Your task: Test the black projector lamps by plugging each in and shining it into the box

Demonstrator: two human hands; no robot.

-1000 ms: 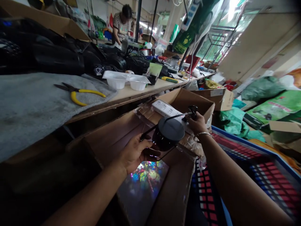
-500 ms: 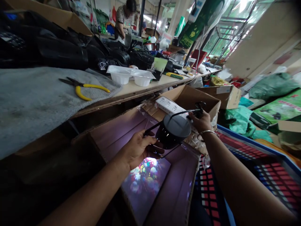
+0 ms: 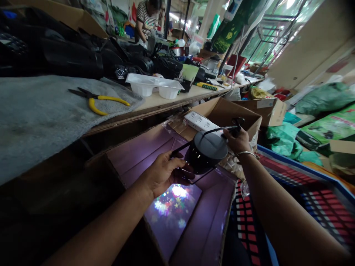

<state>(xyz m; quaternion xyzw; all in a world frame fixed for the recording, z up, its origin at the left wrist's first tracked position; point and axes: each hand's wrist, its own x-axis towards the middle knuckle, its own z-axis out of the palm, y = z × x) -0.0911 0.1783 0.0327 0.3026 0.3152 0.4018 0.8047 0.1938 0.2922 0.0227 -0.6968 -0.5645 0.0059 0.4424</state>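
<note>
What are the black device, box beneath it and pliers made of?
Black device: perhaps plastic or painted metal; glossy side, duller top.
Box: matt, apparently cardboard, from creases and rough edges.
Pliers: dark metal-looking jaws; smooth yellow handles, probably plastic.

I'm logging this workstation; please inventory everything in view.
projector lamp: one, black, centre
cardboard boxes: several, brown, one beneath the lamp
light pattern: one, multicoloured, below the lamp
power strip: one, white, beyond the lamp
cloth: one, grey, on the table
pliers: one, yellow-handled, on the cloth
twin-cup tray: one, white, on the table
hand tool: one, yellow and green, on the table
devices: several, black, behind the cloth
plastic bags: several, green, far right
basket: one, blue and red, right
co-worker: one, striped top, background
other clutter: uncounted, mixed colours, background
bracelet: one, silver, right wrist
left hand: one, bare, holding the lamp
right hand: one, bare, on its bracket
</note>
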